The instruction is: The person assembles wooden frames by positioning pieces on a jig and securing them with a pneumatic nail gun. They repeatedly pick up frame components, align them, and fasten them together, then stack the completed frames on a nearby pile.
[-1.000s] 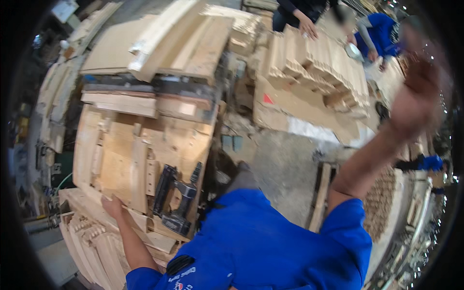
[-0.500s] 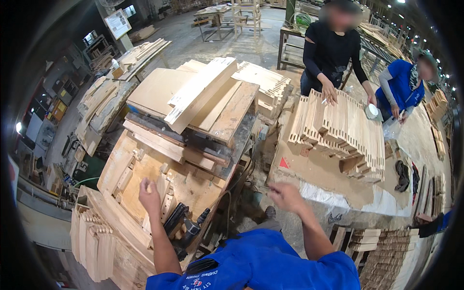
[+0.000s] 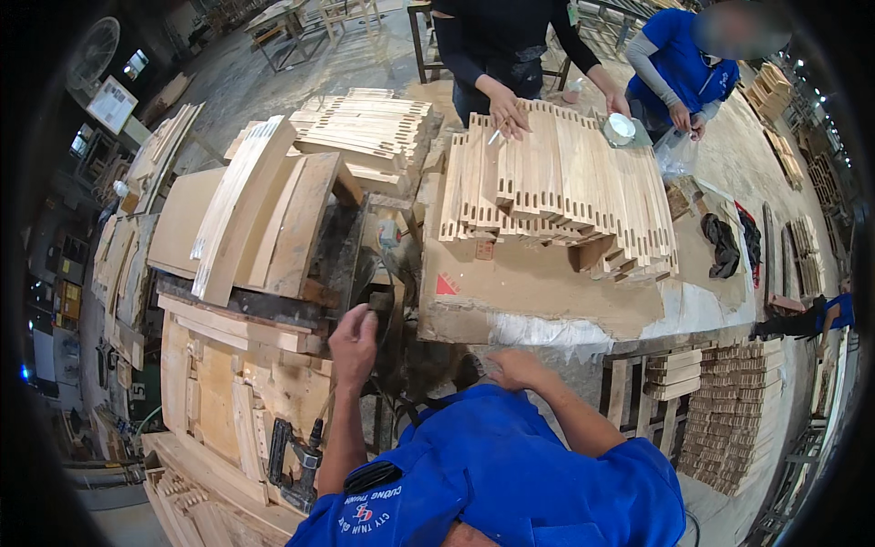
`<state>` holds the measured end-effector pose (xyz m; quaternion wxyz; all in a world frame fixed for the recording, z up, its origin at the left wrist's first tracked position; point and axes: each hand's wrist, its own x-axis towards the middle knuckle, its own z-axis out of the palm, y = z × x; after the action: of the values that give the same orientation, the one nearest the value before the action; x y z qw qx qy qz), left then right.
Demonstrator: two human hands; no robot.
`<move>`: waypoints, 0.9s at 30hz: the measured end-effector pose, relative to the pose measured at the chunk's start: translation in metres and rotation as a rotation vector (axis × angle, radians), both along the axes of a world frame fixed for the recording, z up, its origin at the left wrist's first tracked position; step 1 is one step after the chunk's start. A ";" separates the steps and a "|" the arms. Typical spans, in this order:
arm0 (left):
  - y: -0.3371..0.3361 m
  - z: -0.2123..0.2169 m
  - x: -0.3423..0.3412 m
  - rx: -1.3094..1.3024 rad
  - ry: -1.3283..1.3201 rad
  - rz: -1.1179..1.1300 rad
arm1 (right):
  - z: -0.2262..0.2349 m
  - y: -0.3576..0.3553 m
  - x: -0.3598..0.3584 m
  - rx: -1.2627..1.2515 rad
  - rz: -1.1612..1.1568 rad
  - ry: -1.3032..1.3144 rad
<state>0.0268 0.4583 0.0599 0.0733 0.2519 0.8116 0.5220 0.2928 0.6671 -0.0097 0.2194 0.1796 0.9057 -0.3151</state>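
My left hand (image 3: 354,339) is raised beside the right edge of the workbench, its fingers curled in and nothing visible in them. Low in front of my body is my right hand (image 3: 516,369), loosely closed and seemingly without anything in it, near the front edge of the cardboard-topped table (image 3: 547,301). On the bench, left of my left forearm, lies a black power tool (image 3: 296,465) that looks like a nail gun. Around it are wooden strips (image 3: 246,424) on a plywood board (image 3: 305,387). Neither hand touches wood.
Slotted wooden slats (image 3: 556,173) are stacked on the cardboard-topped table. Behind them a co-worker's hand (image 3: 509,108) holds a thin white stick, the other a white dish (image 3: 620,129). Another person in blue (image 3: 670,68) handles a plastic bag. Long boards (image 3: 241,210) lie across the bench's far part.
My view and body have turned right, so the bench has shifted left in the picture. My left hand has moved off the plywood board to the bench's right edge; my right hand has drawn closer.
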 end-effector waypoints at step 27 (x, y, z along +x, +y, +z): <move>-0.231 0.109 -0.353 -0.269 0.090 0.209 | -0.009 -0.040 -0.055 -0.047 -0.301 -0.002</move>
<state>-0.3265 0.2277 0.1688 0.0150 0.1773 0.8983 0.4018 0.2376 0.6270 -0.0188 0.1746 0.3083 0.8607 -0.3655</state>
